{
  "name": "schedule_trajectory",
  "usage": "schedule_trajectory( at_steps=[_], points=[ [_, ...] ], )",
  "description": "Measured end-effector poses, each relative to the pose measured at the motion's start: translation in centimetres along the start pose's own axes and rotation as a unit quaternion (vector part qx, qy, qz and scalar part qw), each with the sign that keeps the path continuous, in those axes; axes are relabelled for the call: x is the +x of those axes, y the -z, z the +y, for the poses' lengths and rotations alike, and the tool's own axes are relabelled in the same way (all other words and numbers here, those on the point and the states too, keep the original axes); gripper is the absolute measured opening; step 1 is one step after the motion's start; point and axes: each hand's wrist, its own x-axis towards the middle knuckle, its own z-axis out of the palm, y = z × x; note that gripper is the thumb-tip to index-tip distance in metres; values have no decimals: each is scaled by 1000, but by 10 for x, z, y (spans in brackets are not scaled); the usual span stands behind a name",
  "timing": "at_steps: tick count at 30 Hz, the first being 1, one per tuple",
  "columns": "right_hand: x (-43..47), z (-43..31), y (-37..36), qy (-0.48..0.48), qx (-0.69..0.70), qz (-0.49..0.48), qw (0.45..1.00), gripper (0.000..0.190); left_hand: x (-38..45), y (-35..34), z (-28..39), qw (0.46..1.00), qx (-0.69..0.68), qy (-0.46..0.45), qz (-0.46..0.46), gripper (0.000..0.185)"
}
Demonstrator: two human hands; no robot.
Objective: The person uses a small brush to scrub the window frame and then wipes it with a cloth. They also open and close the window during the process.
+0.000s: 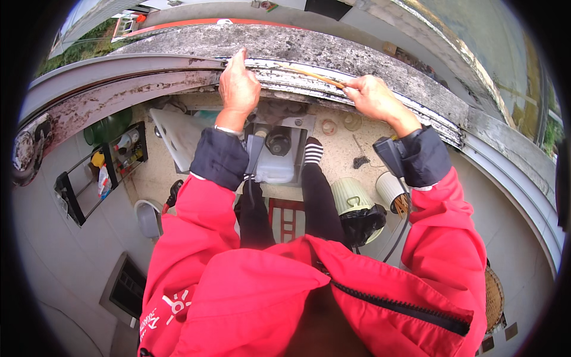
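My right hand (pixel 371 96) grips the near end of a thin wooden stick (pixel 312 75), perhaps a chopstick. The stick points left, its far tip at the dirty white window track (pixel 294 85). My left hand (pixel 240 87) rests at the end of the window sash frame (pixel 134 67), where the sash meets the exposed track. Its thumb and a finger point up and away from me; whether the fingers grip the frame's edge is hidden. Beyond the track runs a weathered concrete ledge (pixel 312 44) with dark stains.
Below the window, my feet in striped socks stand by a sink (pixel 298 154) holding a plastic container. A white cutting board (pixel 176 138) leans to its left. A bin with a black bag (pixel 357 201), a holder of chopsticks (pixel 392 192) and a wall rack (pixel 107 169) are lower down.
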Motion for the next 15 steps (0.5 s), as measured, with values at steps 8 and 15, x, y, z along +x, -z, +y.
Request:
schedule_trajectory(
  at_steps=[8, 15],
  points=[
    [5, -11, 15, 78, -117, 58, 988, 24, -4, 12, -1, 987, 111, 75, -88, 41],
    [30, -30, 3, 92, -117, 13, 989, 22, 6, 13, -1, 981, 110, 110, -114, 26]
  ],
)
